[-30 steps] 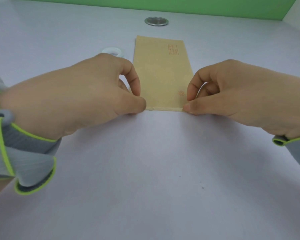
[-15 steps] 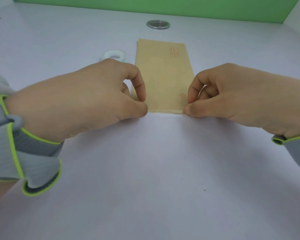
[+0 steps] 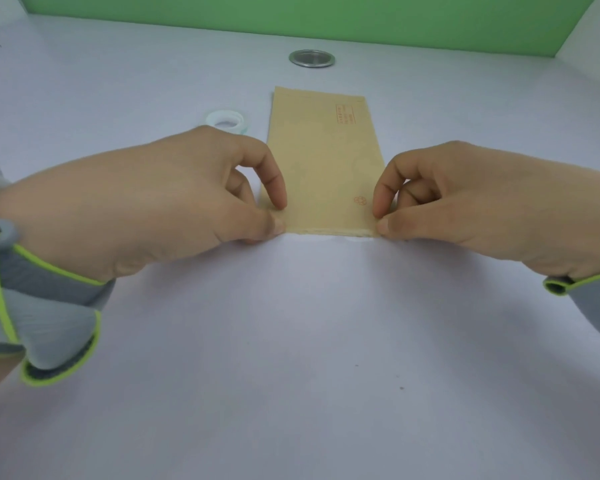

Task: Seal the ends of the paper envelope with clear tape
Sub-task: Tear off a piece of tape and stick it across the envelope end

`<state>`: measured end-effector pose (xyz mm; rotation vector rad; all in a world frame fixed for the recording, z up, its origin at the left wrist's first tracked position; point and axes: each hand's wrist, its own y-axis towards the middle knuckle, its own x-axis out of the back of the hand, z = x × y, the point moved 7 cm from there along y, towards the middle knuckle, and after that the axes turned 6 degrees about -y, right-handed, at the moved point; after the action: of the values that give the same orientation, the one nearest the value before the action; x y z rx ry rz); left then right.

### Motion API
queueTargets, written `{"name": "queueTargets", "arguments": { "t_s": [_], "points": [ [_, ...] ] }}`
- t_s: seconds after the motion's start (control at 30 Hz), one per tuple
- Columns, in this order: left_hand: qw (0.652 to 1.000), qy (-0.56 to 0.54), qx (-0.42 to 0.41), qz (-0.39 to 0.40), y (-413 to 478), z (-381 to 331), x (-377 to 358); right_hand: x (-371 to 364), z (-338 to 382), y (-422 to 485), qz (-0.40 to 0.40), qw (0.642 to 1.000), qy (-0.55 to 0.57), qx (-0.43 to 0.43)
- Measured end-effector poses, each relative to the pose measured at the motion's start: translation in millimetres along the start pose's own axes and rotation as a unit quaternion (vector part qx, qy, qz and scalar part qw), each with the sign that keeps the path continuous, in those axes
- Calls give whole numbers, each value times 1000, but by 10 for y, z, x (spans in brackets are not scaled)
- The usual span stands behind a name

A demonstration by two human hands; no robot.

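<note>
The envelope [image 3: 323, 161] lies flat on the table [image 3: 291, 358], mid-scene, its length running near to far. Its near end is pinched at both corners. The left hand [image 3: 146, 209] grips the left corner between thumb and forefinger, and the right hand [image 3: 465, 202] grips the right corner likewise, so the hands are apart. A pale sheen along that edge may be tape being pressed down; I cannot tell. The far end looks bare, so probably unsealed. The roll [image 3: 227, 120] sits just beyond the left hand, and a metal disc [image 3: 311, 58] lies farther off.
</note>
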<state>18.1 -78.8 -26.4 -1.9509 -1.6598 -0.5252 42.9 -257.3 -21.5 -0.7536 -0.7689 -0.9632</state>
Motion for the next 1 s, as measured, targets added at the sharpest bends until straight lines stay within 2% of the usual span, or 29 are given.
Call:
{"name": "queueTargets", "arguments": {
  "t_s": [0.1,0.23,0.43,0.77,1.0],
  "points": [
    [1000,1,7,-5,11,7,11,17,-14,-16,-13,1000,9,-14],
    [999,-6,10,-45,5,-2,20,22,18,-28,-70,997,-10,-30],
    [981,150,-34,-121,-57,-104,-42,-82,136,-86,-132,985,-100,-47],
    [980,170,-32,-102,-58,-125,-30,-86,180,-133,-114,986,-111,-57],
    [982,165,-32,-85,7,-69,-9,-56,133,-45,-79,991,-109,1]
  ]
}}
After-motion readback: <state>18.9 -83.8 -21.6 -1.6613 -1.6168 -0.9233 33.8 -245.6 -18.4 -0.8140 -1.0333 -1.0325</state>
